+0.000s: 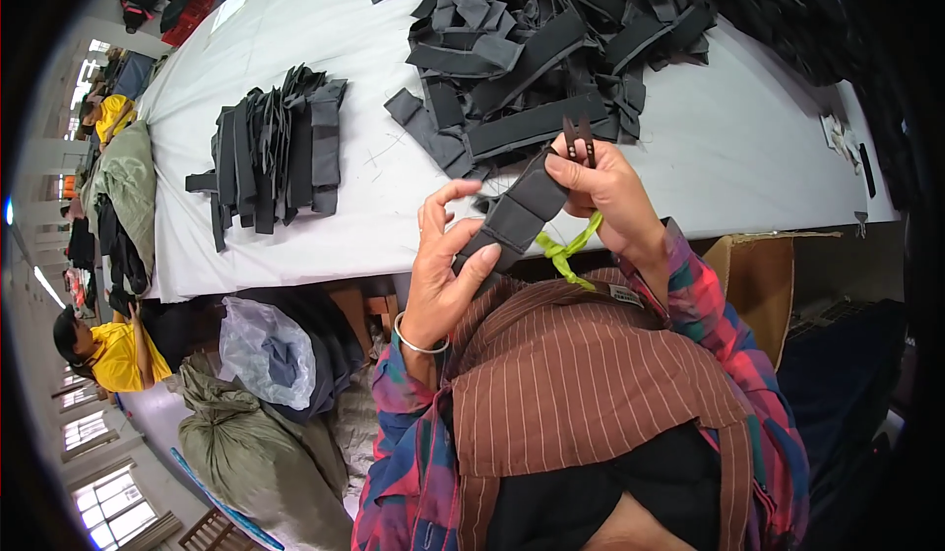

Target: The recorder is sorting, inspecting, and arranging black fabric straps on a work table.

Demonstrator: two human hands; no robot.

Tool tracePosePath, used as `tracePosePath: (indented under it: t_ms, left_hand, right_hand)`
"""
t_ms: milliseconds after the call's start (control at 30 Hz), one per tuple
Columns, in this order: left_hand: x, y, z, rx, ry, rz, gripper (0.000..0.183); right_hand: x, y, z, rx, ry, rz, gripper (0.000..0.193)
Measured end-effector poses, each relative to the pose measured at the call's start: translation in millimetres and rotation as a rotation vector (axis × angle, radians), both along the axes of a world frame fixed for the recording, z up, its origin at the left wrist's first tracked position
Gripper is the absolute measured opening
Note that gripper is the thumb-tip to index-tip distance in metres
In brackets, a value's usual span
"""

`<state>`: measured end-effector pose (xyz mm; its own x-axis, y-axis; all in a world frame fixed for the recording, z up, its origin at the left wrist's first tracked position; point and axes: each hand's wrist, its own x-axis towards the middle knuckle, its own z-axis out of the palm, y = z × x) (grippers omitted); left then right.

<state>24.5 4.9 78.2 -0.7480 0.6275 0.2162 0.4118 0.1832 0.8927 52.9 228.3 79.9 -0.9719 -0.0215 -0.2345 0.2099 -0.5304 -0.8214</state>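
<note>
Between my hands, in front of my body, a dark grey sewn fabric strip [516,207] is stretched at a slant. My left hand [445,261] pinches its lower end between thumb and fingers, with some other fingers raised off it. My right hand [612,189] grips the upper end with the thumb on top. Dark thread snips [579,140] also sit in that hand, their two tips pointing away from me. A knotted lime-green tie [565,256] hangs below the right hand; where its upper end is fastened is hidden.
A large heap of similar strips [536,49] lies beyond my hands on the white-covered table [379,212]. A neater stack [281,148] lies at left. An open cardboard box [753,280] stands below the table's right edge. Sacks [246,443] and people in yellow are at left.
</note>
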Motion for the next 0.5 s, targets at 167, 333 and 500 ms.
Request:
tracePosePath:
  t_ms: [167,333,500]
  left_hand:
    - [6.5,10.6,-14.4,0.282,-0.321,-0.085,0.020]
    - [13.5,12.7,-29.0,0.372,-0.658,0.152,0.019]
    - [6.2,17.8,-38.3,0.479,-0.651,0.282,0.019]
  right_hand:
    - [-18.3,-10.5,-27.3,0.145,-0.084,-0.013,0.011]
    - [-10.9,-5.4,-35.9,0.650,0.237,-0.163,0.023]
    - [17.0,-6.7,-13.2,0.883,0.379,-0.140,0.025]
